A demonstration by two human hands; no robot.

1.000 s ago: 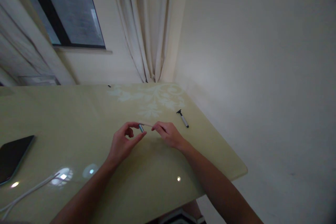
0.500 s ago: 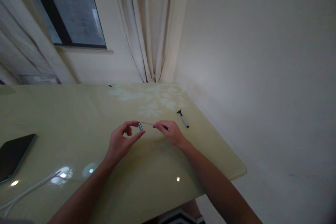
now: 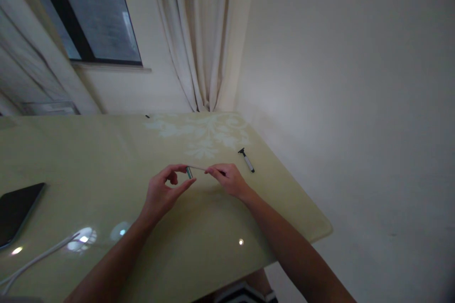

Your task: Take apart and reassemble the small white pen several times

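My left hand [image 3: 164,189] pinches a razor cartridge [image 3: 189,173] by its two ends, between thumb and fingertips. The cartridge is a short bar with a teal-green face, tilted a little from upright. In my right hand [image 3: 229,179] is a thin pale stick [image 3: 197,167], pinched between thumb and forefinger, with a dark part showing by the fingers. Its far tip reaches the upper end of the cartridge; whether it touches, I cannot tell. Just beyond my right hand lies a razor [image 3: 246,160] with a black head and a grey-black handle.
The glossy pale green table [image 3: 213,236] ends in a rounded corner at the right, near the wall [image 3: 348,104]. A dark tablet-like slab [image 3: 19,210] lies at the left edge, with a white cable [image 3: 42,256] nearer me. One small black piece [image 3: 147,116] sits at the far edge.
Both hands stay nearly in place with the cartridge and the stick. The whole view has shifted very slightly, and the stick's angle to the cartridge has changed a little.
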